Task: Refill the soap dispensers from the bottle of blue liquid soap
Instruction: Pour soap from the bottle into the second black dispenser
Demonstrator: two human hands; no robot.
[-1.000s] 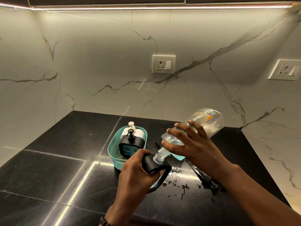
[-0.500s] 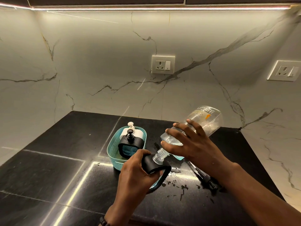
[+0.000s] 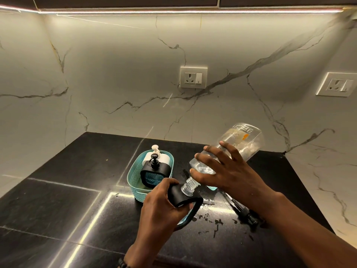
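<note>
My right hand [image 3: 228, 171] grips a clear soap bottle [image 3: 241, 140], tipped neck-down to the left, with a little blue liquid pooled near its shoulder. The bottle's ribbed neck rests in the top opening of a black-topped soap dispenser [image 3: 185, 196], which my left hand [image 3: 162, 206] holds tilted above the counter. In a teal basket [image 3: 135, 182] behind stand a second black dispenser [image 3: 154, 171] with its pump on and a white dispenser [image 3: 156, 154] behind it.
A black pump head with its tube [image 3: 243, 211] lies on the black counter [image 3: 67, 200] to the right, under my right forearm. Drops of spilled liquid [image 3: 210, 219] dot the counter nearby. Marble walls with two sockets [image 3: 193, 77] close the corner.
Hardly anything has moved; the bottle stays tipped into the dispenser, with only a slight shift of the view.
</note>
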